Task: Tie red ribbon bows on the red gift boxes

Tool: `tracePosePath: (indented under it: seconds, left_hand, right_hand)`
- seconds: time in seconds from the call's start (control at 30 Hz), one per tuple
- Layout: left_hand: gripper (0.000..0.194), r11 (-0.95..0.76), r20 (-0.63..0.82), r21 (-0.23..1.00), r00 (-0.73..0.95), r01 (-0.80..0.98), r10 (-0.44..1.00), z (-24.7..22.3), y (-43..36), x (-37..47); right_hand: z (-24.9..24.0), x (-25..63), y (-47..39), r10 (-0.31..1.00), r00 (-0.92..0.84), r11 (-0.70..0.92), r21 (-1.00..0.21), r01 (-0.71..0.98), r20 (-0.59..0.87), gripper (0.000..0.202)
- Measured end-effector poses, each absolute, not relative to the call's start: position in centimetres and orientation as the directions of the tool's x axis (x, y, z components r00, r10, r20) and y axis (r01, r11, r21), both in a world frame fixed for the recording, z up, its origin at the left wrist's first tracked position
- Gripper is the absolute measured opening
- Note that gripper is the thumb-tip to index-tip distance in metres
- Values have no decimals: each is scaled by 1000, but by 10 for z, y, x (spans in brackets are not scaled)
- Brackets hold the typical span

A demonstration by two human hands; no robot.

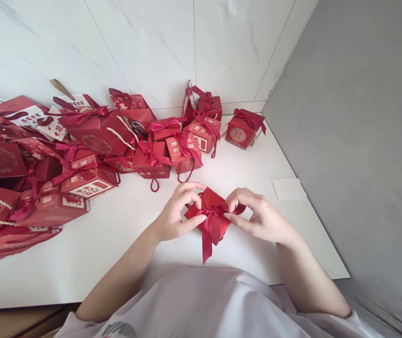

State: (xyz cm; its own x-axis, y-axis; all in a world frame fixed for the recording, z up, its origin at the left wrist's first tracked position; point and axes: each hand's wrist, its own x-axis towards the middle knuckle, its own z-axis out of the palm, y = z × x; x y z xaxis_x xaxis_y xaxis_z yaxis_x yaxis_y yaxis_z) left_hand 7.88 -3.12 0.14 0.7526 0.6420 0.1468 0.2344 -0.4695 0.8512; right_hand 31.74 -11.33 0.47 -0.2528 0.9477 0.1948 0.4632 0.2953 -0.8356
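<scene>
A small red gift box (218,231) sits on the white table in front of me, turned cornerwise. Across its top runs a dark red satin ribbon (207,239), knotted near the middle, with one tail hanging over the near side. My left hand (178,213) pinches the ribbon between thumb and forefinger just left of the knot. On the other side, my right hand (252,211) pinches the ribbon right of the knot, and part of it shows behind the fingers. Both hands hide portions of the box's sides.
Many finished-looking red boxes with bows (151,157) crowd the left and back of the white table (123,263). One red box (239,133) stands apart at the back right. A white paper piece (289,189) lies near the right edge, beside a grey wall (356,117).
</scene>
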Motion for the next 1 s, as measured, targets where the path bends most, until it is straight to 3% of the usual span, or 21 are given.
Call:
tracePosePath:
  seconds: [0.07, 0.2, 0.37, 0.7, 1.0]
  left_hand:
    - [14, -460, 143, 857, 750, 232, 645, 0, -31, 79]
    - [33, -470, 194, 866, 750, 172, 633, -5, -31, 78]
    - [19, -512, 213, 837, 748, 192, 629, -2, -32, 78]
    - [11, -627, 229, 697, 721, 347, 654, 9, -37, 81]
    - [16, -500, 100, 795, 739, 343, 666, 4, -33, 81]
  right_hand:
    - [4, 317, -114, 949, -223, 306, -826, 474, 223, 7]
    - [2, 316, -114, 946, -231, 317, -811, 492, 229, 9]
    - [1, 315, -110, 905, -299, 418, -765, 490, 303, 9]
    - [-5, 312, -108, 847, -324, 531, -669, 519, 421, 3]
    - [-8, 313, -107, 813, -333, 576, -578, 579, 477, 10]
